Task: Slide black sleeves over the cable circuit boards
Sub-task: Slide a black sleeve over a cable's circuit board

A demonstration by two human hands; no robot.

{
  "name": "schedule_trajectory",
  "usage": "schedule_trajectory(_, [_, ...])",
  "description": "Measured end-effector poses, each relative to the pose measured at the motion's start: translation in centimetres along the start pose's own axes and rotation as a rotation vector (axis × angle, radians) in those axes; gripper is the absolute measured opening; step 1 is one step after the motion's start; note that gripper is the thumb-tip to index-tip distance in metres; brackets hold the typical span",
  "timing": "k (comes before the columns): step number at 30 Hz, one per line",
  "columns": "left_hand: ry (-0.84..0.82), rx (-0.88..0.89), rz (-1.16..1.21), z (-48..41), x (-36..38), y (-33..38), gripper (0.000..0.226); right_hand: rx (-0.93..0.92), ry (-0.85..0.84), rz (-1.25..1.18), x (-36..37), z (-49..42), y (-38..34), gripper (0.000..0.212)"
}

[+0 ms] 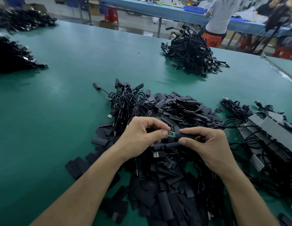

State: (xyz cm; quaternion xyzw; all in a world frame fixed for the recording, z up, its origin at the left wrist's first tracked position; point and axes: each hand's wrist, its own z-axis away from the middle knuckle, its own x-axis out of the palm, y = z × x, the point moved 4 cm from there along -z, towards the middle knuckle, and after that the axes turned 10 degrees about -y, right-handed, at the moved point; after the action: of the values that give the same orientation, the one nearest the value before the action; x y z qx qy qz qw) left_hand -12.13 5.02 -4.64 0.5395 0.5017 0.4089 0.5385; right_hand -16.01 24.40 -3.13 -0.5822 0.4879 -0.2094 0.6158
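Here the left hand [142, 136] pinches the circuit board [172, 134] and the right hand [210, 144] a black sleeve [187, 136] at its end, above the worktop [76, 79]. A tilted sleeve could snag the board's corner.

Tabletop [76, 66]: green, matt, smooth mat. Sleeves [182, 108]: black, matt, flat, plastic-looking. Cables [127, 101]: black, slightly glossy jackets. Circuit board [172, 134]: green, shiny. USB plug [156, 154]: bright metal.

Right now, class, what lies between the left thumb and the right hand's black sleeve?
The bare green circuit board, pinched by the left hand, at the mouth of the black sleeve; head view.
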Motion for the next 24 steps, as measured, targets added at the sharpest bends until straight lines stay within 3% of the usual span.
schedule_trajectory(9, [-0.025, 0.015, 0.011, 0.0, 0.1, 0.2, 0.012, -0.071, 0.042, 0.073, 0.2, 0.1, 0.1, 0.026])
schedule_trajectory(20, [-0.048, 0.006, -0.052, 0.0, 0.4, 0.3, 0.023, -0.225, -0.017, 0.337, 1.3, 0.0, -0.4, 0.023])
schedule_trajectory(24, [-0.031, 0.012, -0.048, 0.0, 0.5, 0.4, 0.012, -0.281, 0.057, 0.431, 1.3, 0.1, -0.8, 0.022])
